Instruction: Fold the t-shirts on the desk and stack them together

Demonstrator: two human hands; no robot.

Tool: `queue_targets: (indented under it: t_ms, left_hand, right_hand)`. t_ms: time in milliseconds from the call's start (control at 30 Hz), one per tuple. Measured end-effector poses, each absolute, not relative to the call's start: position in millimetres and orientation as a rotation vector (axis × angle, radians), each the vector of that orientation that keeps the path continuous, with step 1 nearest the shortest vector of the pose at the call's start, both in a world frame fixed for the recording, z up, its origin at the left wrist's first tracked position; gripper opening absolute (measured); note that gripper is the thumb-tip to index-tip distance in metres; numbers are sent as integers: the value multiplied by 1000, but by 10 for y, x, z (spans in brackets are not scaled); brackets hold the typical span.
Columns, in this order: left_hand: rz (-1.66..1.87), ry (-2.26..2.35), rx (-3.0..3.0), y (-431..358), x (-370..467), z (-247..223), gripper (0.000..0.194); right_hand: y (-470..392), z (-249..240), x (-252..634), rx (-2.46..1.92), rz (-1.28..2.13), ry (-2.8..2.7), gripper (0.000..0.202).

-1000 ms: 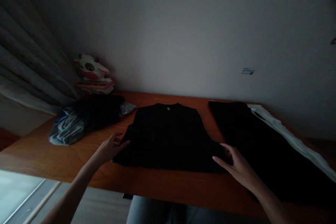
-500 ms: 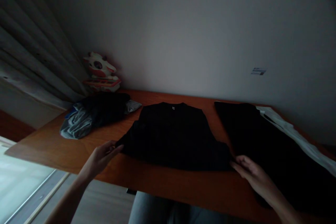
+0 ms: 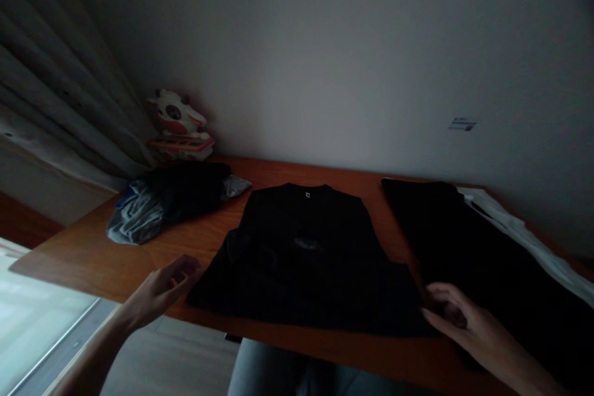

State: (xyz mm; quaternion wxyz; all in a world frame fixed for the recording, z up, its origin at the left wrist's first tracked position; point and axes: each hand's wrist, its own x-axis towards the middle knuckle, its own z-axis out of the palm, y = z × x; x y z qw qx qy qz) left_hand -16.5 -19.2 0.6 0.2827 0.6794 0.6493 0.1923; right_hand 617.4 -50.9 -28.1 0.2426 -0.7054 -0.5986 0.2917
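Note:
A black shirt [image 3: 301, 272] lies flat on the wooden table, its neckline with a small pale label toward the wall. The lower part spreads wide near the table's front edge. My left hand [image 3: 160, 291] is just beside the shirt's left side, thumb and fingers apart and slightly curled, with no cloth visible between them. At the opposite side, my right hand [image 3: 457, 315] hovers by the lower right corner, fingers bent and parted from the thumb. The dark cloth makes any light contact there hard to see.
Rumpled dark and grey clothes [image 3: 176, 198] are heaped on the left, before a cow-shaped toy keyboard [image 3: 180, 127]. Dark garments [image 3: 468, 241] and a white garment [image 3: 501, 213] lie along the right. The table's front edge [image 3: 288, 337] runs close to the shirt; a curtain [image 3: 60, 86] hangs at left.
Both hands have let go of the shirt's lower corners and moved outward and nearer to me. The hem now lies closer to the front edge and spreads wider.

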Motion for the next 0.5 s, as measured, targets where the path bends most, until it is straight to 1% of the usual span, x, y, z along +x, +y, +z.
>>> queue_targets:
  t_ms: [67,133,167,200,300,333,367,500]
  left_hand:
    - [570,1824,1972,1,-81,65,51]
    - [570,1769,2180,214,53,105,58]
    - [538,1697,2269,314,121,113,57]
    - [494,1618,2330,406,179,114,54]
    - [384,1466,2344,636,259,102,38]
    - [368,1450,2308,704,254,108,34]
    - [361,1452,2258,774,239,126,32]
    - [457,1523,1990,1146,199,329,29]
  right_hand:
    - [-400,-237,6099,-1826,637,-1737,62]
    - [-281,-196,6004,-1710,601,-1904,65]
    - [-228,-177,5959,-1671,622,-1987,61]
    - [-182,-157,5922,-1651,643,-2049,52]
    - [-90,-81,5870,-1618,664,-2087,21]
    - [-64,-47,5870,-1600,680,-2064,16]
    - [-31,-9,5876,-1585,716,-2036,17]
    - [281,141,5905,-1596,938,-1912,38]
